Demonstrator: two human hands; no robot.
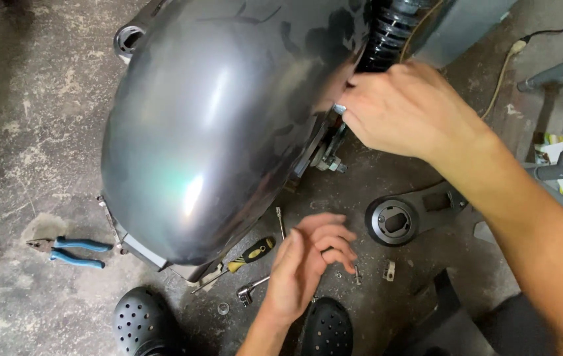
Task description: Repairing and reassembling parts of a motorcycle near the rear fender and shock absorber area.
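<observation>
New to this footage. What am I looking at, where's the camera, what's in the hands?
One picture, from a camera worn on the person's head, looking down at two bare hands over a stained concrete floor.

The right hand presses its fingers against the edge of a large glossy dark grey metal fender, beside a black coiled spring. What it grips, if anything, is hidden.

The left hand hovers half-curled and looks empty, above small loose bolts.

On the floor: blue-handled pliers, a yellow-and-black-handled screwdriver, a silver socket wrench and a round black cap. Two black perforated clogs show at the bottom.
</observation>
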